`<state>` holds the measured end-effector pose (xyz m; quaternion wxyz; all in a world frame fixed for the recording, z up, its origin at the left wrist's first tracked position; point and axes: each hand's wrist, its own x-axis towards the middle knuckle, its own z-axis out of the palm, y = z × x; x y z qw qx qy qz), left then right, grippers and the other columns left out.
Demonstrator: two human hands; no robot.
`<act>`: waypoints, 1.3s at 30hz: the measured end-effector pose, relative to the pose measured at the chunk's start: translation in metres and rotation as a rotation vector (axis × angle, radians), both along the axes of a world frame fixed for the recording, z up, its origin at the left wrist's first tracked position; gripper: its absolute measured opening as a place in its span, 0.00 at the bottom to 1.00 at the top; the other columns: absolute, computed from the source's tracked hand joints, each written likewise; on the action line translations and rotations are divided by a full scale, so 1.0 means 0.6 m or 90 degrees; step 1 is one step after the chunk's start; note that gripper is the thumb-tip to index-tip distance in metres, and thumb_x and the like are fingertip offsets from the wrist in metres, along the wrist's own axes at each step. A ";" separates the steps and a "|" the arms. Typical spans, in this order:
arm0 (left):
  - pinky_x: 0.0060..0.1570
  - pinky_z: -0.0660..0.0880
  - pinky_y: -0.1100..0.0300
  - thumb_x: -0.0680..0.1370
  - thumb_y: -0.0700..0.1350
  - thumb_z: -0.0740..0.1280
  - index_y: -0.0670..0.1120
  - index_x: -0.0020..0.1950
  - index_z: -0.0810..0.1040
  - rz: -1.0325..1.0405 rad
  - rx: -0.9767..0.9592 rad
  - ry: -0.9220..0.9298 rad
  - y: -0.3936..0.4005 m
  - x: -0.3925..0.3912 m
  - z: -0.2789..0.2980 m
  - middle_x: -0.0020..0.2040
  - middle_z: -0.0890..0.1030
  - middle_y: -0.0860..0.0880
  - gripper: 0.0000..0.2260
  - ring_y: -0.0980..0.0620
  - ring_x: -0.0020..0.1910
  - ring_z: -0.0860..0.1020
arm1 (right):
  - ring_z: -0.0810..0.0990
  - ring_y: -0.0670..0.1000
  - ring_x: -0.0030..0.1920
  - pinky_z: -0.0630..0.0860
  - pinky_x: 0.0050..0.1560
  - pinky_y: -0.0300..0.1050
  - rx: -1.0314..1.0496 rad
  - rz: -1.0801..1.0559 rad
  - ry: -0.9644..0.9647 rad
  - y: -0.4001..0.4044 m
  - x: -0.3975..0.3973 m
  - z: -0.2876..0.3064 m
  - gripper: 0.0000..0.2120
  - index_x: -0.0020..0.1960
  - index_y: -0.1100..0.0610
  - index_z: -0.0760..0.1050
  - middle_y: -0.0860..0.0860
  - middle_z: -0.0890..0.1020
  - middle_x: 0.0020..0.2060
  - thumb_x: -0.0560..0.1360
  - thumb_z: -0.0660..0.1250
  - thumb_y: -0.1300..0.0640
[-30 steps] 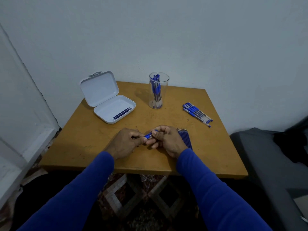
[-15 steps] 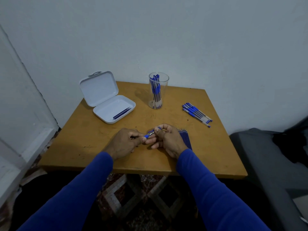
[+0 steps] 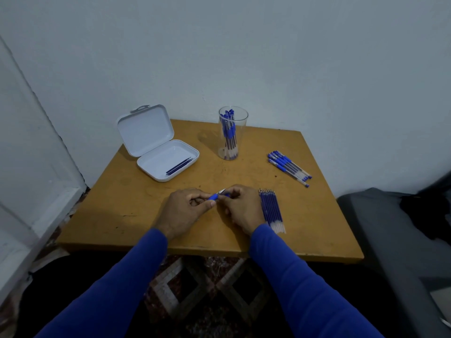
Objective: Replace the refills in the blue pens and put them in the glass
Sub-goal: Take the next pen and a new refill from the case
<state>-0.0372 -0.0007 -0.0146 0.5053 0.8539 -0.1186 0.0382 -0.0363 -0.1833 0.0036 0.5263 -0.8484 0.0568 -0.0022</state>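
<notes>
Both hands meet over the middle of the wooden table (image 3: 136, 215). My left hand (image 3: 184, 211) and my right hand (image 3: 240, 208) pinch one blue pen (image 3: 216, 195) between them; only its blue grip and pale tip show, the rest is hidden in my fingers. A clear glass (image 3: 231, 132) at the back holds several blue pens upright. Several more blue pens (image 3: 289, 168) lie in a loose row at the right. A bundle of refills (image 3: 271, 209) lies just right of my right hand.
An open white plastic case (image 3: 158, 145) sits at the back left with two dark refills (image 3: 179, 164) in its tray. A white wall runs behind the table, a white door frame stands at the left, and a dark grey seat (image 3: 390, 228) is at the right.
My hands have stayed in place, with small finger movements on the pen. The pen's tip end now points up between my thumbs. Nothing else on the table has moved.
</notes>
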 end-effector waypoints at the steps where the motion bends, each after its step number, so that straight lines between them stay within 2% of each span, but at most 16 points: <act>1: 0.38 0.78 0.61 0.76 0.52 0.74 0.53 0.56 0.85 0.006 0.005 -0.009 0.001 0.000 -0.001 0.42 0.82 0.56 0.10 0.56 0.38 0.78 | 0.77 0.42 0.33 0.74 0.34 0.36 -0.012 -0.004 -0.005 0.002 0.001 -0.002 0.02 0.48 0.51 0.83 0.45 0.82 0.35 0.79 0.71 0.56; 5: 0.39 0.76 0.62 0.76 0.49 0.74 0.53 0.58 0.84 0.018 0.015 -0.035 0.002 -0.002 -0.001 0.43 0.80 0.56 0.11 0.59 0.39 0.76 | 0.80 0.44 0.49 0.80 0.54 0.43 -0.077 -0.011 -0.036 0.009 0.006 -0.008 0.08 0.56 0.52 0.85 0.46 0.85 0.50 0.78 0.73 0.54; 7: 0.39 0.74 0.64 0.76 0.49 0.74 0.53 0.58 0.84 0.022 0.024 -0.046 0.001 -0.003 -0.001 0.42 0.80 0.56 0.11 0.60 0.39 0.75 | 0.81 0.46 0.50 0.81 0.56 0.48 -0.062 -0.021 -0.040 0.011 0.009 -0.012 0.11 0.59 0.53 0.84 0.47 0.84 0.53 0.78 0.73 0.52; 10: 0.38 0.74 0.65 0.76 0.48 0.75 0.52 0.58 0.84 0.023 0.030 -0.054 -0.001 -0.003 0.001 0.42 0.80 0.56 0.12 0.60 0.38 0.75 | 0.82 0.49 0.50 0.82 0.56 0.53 -0.064 -0.040 -0.051 0.010 0.012 -0.018 0.07 0.57 0.49 0.83 0.47 0.83 0.52 0.80 0.70 0.51; 12: 0.37 0.74 0.65 0.75 0.48 0.75 0.51 0.59 0.85 0.026 0.033 -0.053 -0.002 -0.002 0.000 0.42 0.79 0.56 0.12 0.60 0.38 0.75 | 0.82 0.50 0.47 0.82 0.54 0.54 -0.043 -0.051 -0.059 0.006 0.011 -0.022 0.07 0.52 0.48 0.82 0.47 0.83 0.47 0.81 0.66 0.51; 15: 0.37 0.73 0.66 0.75 0.47 0.75 0.51 0.60 0.84 0.026 0.034 -0.051 -0.003 -0.004 0.001 0.41 0.79 0.57 0.13 0.61 0.38 0.75 | 0.77 0.48 0.37 0.75 0.42 0.49 0.084 -0.046 -0.050 0.000 -0.002 -0.011 0.15 0.46 0.53 0.82 0.47 0.80 0.34 0.83 0.63 0.47; 17: 0.37 0.71 0.67 0.75 0.46 0.76 0.52 0.60 0.84 0.022 0.030 -0.050 -0.003 -0.005 0.001 0.39 0.77 0.58 0.14 0.62 0.37 0.74 | 0.75 0.47 0.34 0.74 0.39 0.48 0.100 -0.015 -0.052 -0.002 -0.007 -0.007 0.18 0.43 0.56 0.82 0.48 0.79 0.31 0.81 0.65 0.43; 20: 0.37 0.72 0.65 0.74 0.46 0.76 0.52 0.60 0.84 0.020 0.030 -0.043 -0.003 -0.007 0.002 0.39 0.77 0.57 0.15 0.61 0.37 0.74 | 0.76 0.46 0.34 0.77 0.41 0.49 0.085 0.012 -0.050 -0.003 -0.006 -0.006 0.15 0.43 0.57 0.81 0.49 0.79 0.32 0.79 0.70 0.45; 24: 0.38 0.73 0.63 0.74 0.46 0.77 0.52 0.58 0.85 0.016 0.025 -0.043 -0.004 -0.006 0.001 0.39 0.79 0.56 0.13 0.58 0.37 0.75 | 0.74 0.44 0.30 0.73 0.35 0.42 0.147 0.035 -0.013 -0.009 -0.003 -0.005 0.12 0.45 0.60 0.82 0.49 0.79 0.31 0.79 0.71 0.50; 30: 0.37 0.71 0.63 0.75 0.46 0.75 0.51 0.56 0.86 0.009 0.014 -0.042 -0.001 -0.005 0.000 0.38 0.80 0.56 0.10 0.58 0.37 0.75 | 0.74 0.44 0.32 0.72 0.32 0.36 0.215 0.065 0.024 -0.012 -0.001 0.004 0.03 0.50 0.56 0.83 0.51 0.83 0.40 0.80 0.70 0.57; 31: 0.37 0.72 0.63 0.75 0.46 0.75 0.51 0.56 0.86 0.009 0.013 -0.039 -0.001 -0.005 0.000 0.39 0.81 0.56 0.09 0.58 0.37 0.76 | 0.74 0.44 0.31 0.72 0.31 0.36 0.226 0.069 0.031 -0.012 -0.001 0.006 0.03 0.52 0.56 0.83 0.51 0.83 0.40 0.79 0.70 0.59; 33: 0.38 0.73 0.65 0.75 0.46 0.75 0.52 0.56 0.86 0.008 0.016 -0.033 -0.002 -0.006 0.002 0.40 0.81 0.56 0.10 0.59 0.38 0.76 | 0.75 0.42 0.30 0.71 0.28 0.34 0.267 0.066 0.045 -0.016 -0.001 0.008 0.10 0.58 0.56 0.80 0.51 0.82 0.41 0.78 0.70 0.64; 34: 0.38 0.73 0.66 0.75 0.45 0.75 0.52 0.56 0.85 0.008 0.016 -0.031 -0.003 -0.007 0.004 0.41 0.82 0.57 0.10 0.60 0.39 0.77 | 0.75 0.41 0.29 0.70 0.27 0.34 0.280 0.061 0.049 -0.018 0.000 0.008 0.11 0.59 0.57 0.79 0.51 0.81 0.40 0.78 0.70 0.64; 36: 0.37 0.72 0.69 0.75 0.46 0.76 0.52 0.57 0.85 0.008 0.012 -0.032 -0.003 -0.008 0.005 0.41 0.81 0.58 0.11 0.62 0.39 0.76 | 0.72 0.43 0.27 0.70 0.26 0.36 0.253 0.047 0.038 -0.016 0.001 0.005 0.11 0.56 0.61 0.79 0.50 0.78 0.34 0.78 0.72 0.56; 38: 0.37 0.71 0.69 0.75 0.46 0.76 0.52 0.57 0.85 0.007 0.008 -0.032 -0.003 -0.009 0.004 0.40 0.81 0.59 0.11 0.61 0.38 0.76 | 0.73 0.45 0.30 0.72 0.32 0.40 0.192 0.039 0.009 -0.012 0.001 -0.002 0.17 0.50 0.64 0.79 0.51 0.77 0.33 0.78 0.73 0.48; 39: 0.37 0.72 0.68 0.75 0.46 0.76 0.52 0.56 0.85 0.005 0.008 -0.031 -0.003 -0.008 0.003 0.39 0.81 0.59 0.11 0.60 0.37 0.76 | 0.73 0.46 0.32 0.73 0.34 0.42 0.174 0.041 0.001 -0.011 -0.001 -0.003 0.16 0.49 0.64 0.79 0.51 0.78 0.34 0.78 0.72 0.49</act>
